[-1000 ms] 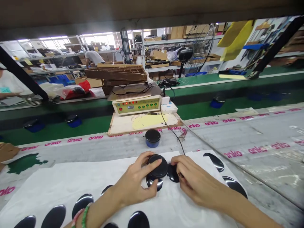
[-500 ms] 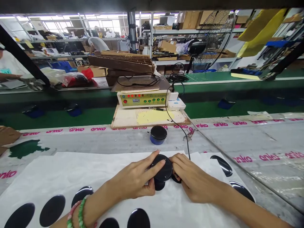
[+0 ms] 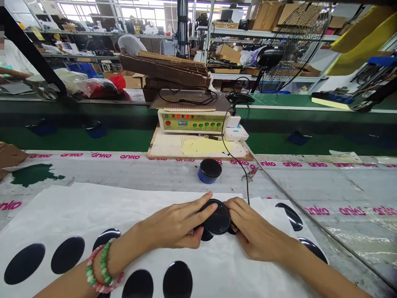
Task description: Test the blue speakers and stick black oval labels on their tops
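Both my hands grip a round black disc-shaped part over a white sheet on the bench. My left hand wraps its left side, fingers closed on it, a bead bracelet on the wrist. My right hand holds its right edge with curled fingers. A black glossy oval shows just under the part. More black glossy ovals lie on the sheet around my arms.
A small black-lidded blue pot stands beyond my hands. Behind it a test box with red and green lights sits on a board, a black cable running toward me. A green conveyor, a fan and shelves lie beyond; a person bends at the back.
My head has tilted up, so the bench view shifted down. My hands have drawn closer together on the round part, covering the oval beside it.
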